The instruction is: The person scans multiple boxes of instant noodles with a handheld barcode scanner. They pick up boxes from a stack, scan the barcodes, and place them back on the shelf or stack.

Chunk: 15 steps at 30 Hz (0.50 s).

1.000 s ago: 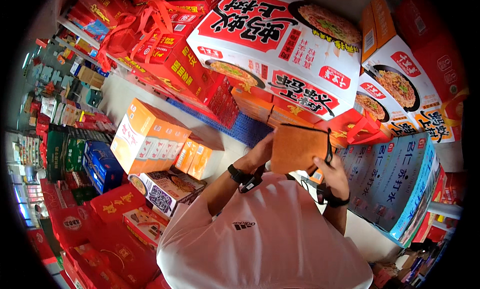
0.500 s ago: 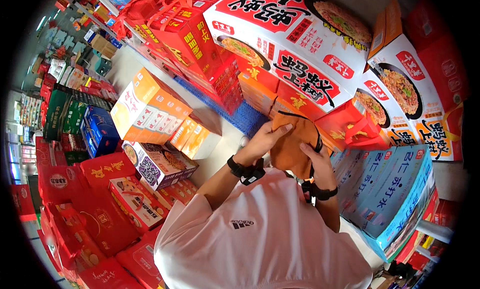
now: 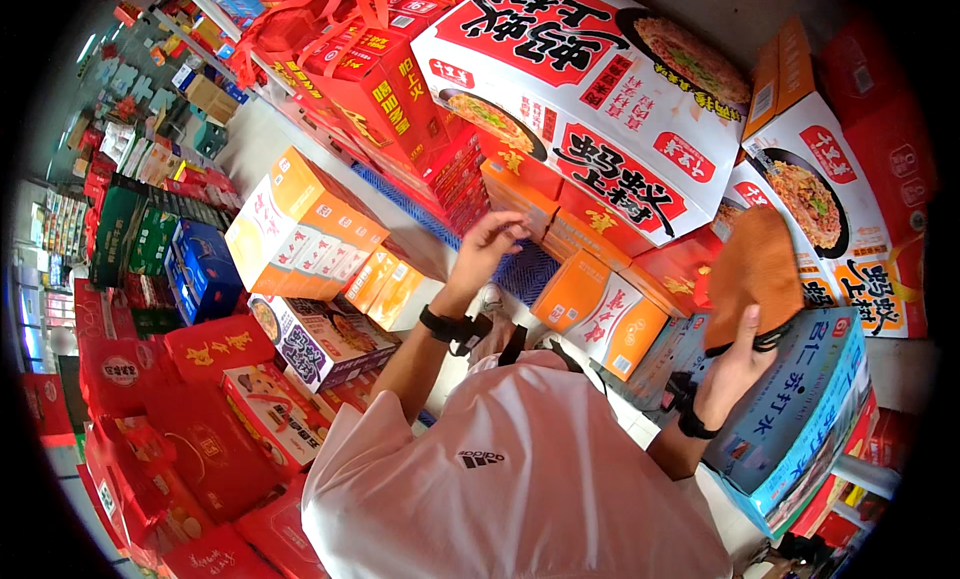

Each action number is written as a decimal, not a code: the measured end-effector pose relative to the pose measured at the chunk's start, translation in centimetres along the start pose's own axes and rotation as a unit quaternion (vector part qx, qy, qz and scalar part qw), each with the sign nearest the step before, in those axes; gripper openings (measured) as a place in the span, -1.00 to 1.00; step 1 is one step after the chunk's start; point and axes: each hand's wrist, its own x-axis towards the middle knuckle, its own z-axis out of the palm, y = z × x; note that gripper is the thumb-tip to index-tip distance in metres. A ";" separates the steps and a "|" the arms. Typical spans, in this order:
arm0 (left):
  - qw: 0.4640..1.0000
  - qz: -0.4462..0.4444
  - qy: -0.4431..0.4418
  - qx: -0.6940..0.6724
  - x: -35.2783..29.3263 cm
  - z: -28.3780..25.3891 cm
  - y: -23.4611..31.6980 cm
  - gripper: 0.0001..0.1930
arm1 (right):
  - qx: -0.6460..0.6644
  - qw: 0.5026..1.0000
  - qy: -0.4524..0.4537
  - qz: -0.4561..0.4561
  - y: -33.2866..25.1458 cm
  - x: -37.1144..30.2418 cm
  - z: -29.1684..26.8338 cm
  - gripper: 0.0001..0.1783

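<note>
My right hand (image 3: 735, 364) grips the lower edge of a folded orange-brown cloth (image 3: 755, 269) with dark edging. The cloth stands up from the hand, over the corner of a stack of light-blue cartons (image 3: 810, 389) and in front of white noodle boxes (image 3: 810, 184). My left hand (image 3: 490, 244) is raised in the middle, away from the cloth. Its fingers are loosely bent and apart, with nothing in them. Just right of it, lower down, is an orange-and-white carton (image 3: 600, 314). Both wrists wear black bands.
A large white-and-red noodle box (image 3: 590, 89) lies on orange and red cartons ahead. Red gift boxes (image 3: 380, 89) are stacked at the far left of it. On the left stand an orange-and-white box (image 3: 310, 229), a purple noodle box (image 3: 320, 339) and several red packages (image 3: 210, 429).
The cloth was between both hands. My left hand has let go and moved left; my right hand has carried the cloth right, uncovering the orange-and-white carton.
</note>
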 end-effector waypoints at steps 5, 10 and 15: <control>0.995 0.014 0.099 0.023 3.8 -3.1 5.1 -0.62 | -0.191 0.965 -0.056 -0.172 0.8 4.5 5.8 -0.55; 0.980 0.031 0.191 -0.048 10.6 -3.2 10.1 -0.08 | -0.503 0.775 -0.135 -0.358 0.8 4.0 15.9 -0.56; 0.923 0.203 0.274 0.178 18.3 -7.5 7.1 0.05 | -0.467 0.776 -0.204 -0.371 0.6 3.2 17.5 -0.57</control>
